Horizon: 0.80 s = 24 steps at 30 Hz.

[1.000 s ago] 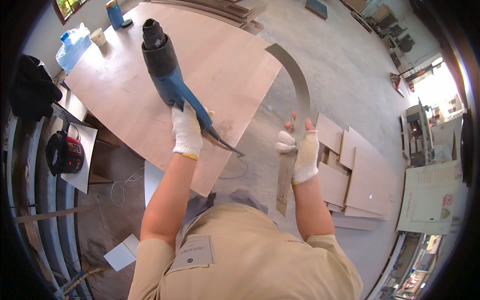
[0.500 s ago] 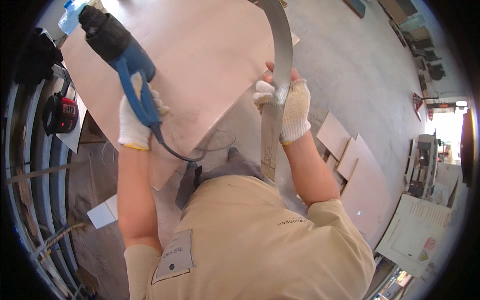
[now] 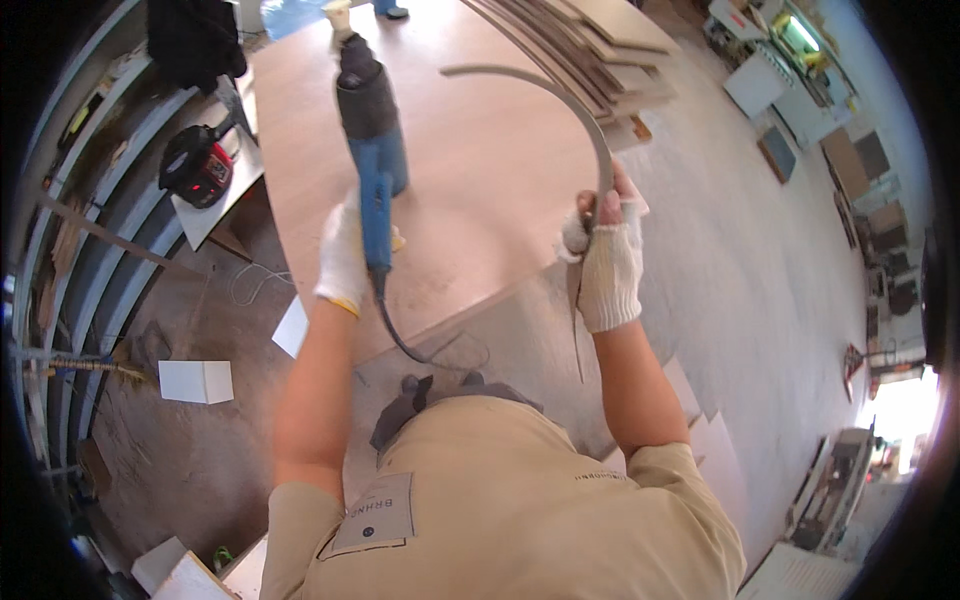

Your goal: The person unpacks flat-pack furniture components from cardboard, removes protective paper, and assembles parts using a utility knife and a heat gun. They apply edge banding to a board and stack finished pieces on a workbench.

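Observation:
My left hand (image 3: 341, 255), in a white knit glove with a yellow cuff edge, is wrapped round the handle of a blue and black heat gun (image 3: 378, 195). Its dark nozzle points away from me over the pale board tabletop (image 3: 470, 230), and a cord runs from the handle's near end. On the right, my gloved right hand (image 3: 610, 265), with bare fingertips, pinches a long thin grey edging strip (image 3: 578, 108). The strip's far part curves over the board toward the left; its short tail hangs below the hand. The two hands are well apart.
Several brown strips and boards (image 3: 560, 50) lie at the table's far right. A black and red device (image 3: 200, 170) sits on a ledge at left, beside metal shelving (image 3: 95, 190). A white block (image 3: 195, 381) lies on the floor. Pale panels (image 3: 715, 450) are low at right.
The strip has turned from its flat face to nearly edge-on, its far end now curving left. The heat gun has swung more upright in view. My view has shifted, showing more of the table's far side.

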{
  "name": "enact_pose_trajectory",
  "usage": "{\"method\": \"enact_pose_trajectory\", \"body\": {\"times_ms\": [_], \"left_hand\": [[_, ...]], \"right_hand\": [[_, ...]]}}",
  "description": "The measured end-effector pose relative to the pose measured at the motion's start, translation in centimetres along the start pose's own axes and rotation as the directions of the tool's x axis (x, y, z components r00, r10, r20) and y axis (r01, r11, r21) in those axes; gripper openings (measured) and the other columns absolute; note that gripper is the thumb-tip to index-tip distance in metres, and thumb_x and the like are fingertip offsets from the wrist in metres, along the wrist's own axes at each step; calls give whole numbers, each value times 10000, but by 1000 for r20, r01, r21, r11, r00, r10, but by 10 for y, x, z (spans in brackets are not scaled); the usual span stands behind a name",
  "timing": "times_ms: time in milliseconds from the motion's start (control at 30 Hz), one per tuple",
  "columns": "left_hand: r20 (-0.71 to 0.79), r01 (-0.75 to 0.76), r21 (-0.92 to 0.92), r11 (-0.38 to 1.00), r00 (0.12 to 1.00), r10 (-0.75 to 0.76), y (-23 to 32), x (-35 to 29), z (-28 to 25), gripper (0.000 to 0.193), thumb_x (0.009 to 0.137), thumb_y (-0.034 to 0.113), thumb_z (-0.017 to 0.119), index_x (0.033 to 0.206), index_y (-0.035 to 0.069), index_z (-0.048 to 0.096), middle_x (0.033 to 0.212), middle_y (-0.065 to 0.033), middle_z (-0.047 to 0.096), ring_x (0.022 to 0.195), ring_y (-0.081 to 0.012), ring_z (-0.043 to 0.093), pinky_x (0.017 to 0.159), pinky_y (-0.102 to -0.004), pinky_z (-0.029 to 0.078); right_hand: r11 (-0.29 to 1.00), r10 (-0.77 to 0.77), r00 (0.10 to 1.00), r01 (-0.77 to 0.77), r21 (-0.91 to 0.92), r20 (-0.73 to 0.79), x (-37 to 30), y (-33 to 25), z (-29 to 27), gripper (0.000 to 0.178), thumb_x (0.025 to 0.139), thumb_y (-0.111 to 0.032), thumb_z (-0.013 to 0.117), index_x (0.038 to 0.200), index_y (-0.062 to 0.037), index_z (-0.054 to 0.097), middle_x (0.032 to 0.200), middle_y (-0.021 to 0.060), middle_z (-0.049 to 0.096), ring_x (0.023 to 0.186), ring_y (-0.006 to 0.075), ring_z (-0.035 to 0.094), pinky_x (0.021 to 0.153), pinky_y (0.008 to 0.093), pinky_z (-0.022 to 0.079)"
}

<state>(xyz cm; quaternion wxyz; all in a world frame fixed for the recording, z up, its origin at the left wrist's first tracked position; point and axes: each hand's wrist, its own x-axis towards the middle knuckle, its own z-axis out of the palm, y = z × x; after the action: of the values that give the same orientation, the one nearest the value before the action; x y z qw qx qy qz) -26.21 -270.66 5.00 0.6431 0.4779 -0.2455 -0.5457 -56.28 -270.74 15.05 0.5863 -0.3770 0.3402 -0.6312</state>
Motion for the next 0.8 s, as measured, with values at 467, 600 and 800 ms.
{"method": "enact_pose_trajectory", "body": {"times_ms": [467, 600, 800], "left_hand": [[176, -138, -526, 839, 948, 266, 136, -158, 35, 539, 1116, 339, 541, 1509, -22, 469, 1238, -210, 718, 1088, -313, 725, 978, -446, 580], [275, -351, -78, 933, 892, 359, 143, -149, -7, 438, 1091, 181, 573, 1473, -25, 511, 1146, -179, 751, 1024, -278, 729, 915, -421, 598], [245, -611, 476, 633, 783, 572, 116, -146, -14, 263, 1037, 32, 642, 1284, -55, 672, 1038, -159, 766, 900, -201, 746, 820, -307, 575]], "right_hand": [[663, -28, 498, 659, -357, 867, -76, 15, 56, 964, 821, -68, 884, 1639, -58, 374, 1456, 152, 593, 1224, 263, 630, 1049, 386, 498], [646, 211, 564, 533, -547, 799, -97, 21, 75, 953, 821, -63, 873, 1634, -51, 375, 1268, 159, 677, 1107, 239, 662, 987, 374, 523], [576, 363, 687, 365, -731, 629, -102, 16, 126, 917, 837, -81, 832, 1629, -63, 370, 1108, 202, 718, 929, 369, 736, 824, 412, 582]]}}
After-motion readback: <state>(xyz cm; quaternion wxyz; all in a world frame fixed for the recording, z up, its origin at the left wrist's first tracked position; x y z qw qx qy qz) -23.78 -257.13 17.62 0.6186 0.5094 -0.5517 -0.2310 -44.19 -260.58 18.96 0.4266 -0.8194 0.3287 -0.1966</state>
